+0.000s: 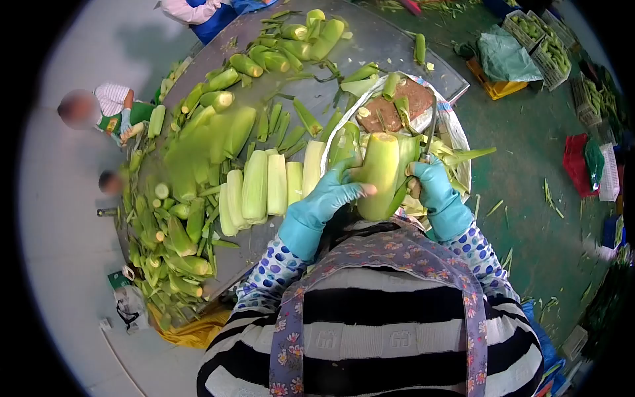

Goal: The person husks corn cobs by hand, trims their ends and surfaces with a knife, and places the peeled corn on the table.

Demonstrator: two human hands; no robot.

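Note:
My left hand (327, 196), in a turquoise glove with bare fingertips, is closed around a thick green ear of corn (378, 173) held in front of my apron. Beside it, my right hand (433, 192), gloved alike, grips a knife (430, 129) whose narrow blade points away from me. Its thumb side is close to a loose strip of husk (399, 196) at the ear's right. Beneath and beyond my hands is a white sack (466, 135) full of husk leaves, with a brown board (413, 99) lying across it. Left of my left hand, several trimmed corn ears (254, 187) lie in a row.
A metal table (377, 40) carries heaps of unhusked corn (182, 231) and loose leaves. Across it a person in a striped top (112, 99) handles corn. Crates of corn (552, 56) and a yellow crate (493, 83) stand on the green floor at right.

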